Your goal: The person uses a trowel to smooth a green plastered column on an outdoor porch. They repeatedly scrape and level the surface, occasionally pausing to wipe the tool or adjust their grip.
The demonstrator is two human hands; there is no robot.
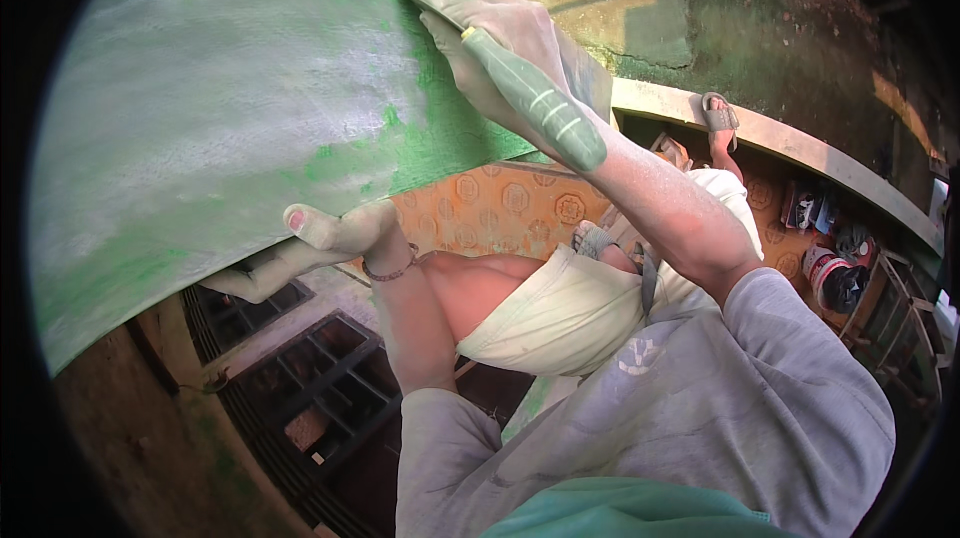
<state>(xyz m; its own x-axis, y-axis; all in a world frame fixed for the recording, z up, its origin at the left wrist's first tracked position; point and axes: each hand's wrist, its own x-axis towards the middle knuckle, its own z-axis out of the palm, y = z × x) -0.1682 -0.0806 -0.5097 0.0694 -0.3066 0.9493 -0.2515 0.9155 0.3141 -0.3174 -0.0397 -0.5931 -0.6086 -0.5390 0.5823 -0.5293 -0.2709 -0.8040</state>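
Note:
A large board [270, 88] with patchy green and whitish-grey paint fills the upper left. My right hand [500, 28], coated in pale dust, is closed around a scraper near the board's far right edge. The scraper's green handle [540, 103] has pale bands and lies back along my wrist. Its thin blade points up and left against the painted face, partly hidden by my fingers. At the board's near edge is my left hand [340, 238], also dusty, with the thumb over the edge and the fingers along and partly beneath it. A beaded bracelet [392, 268] circles that wrist.
Orange patterned tiles [490, 203] cover the floor below the board. A pale ledge [790, 143] runs along the stained wall. Bags [835, 273] and a wooden frame [900, 308] stand at right. A dark metal grille [320, 388] lies lower left. Sandalled feet [720, 118] show at upper right.

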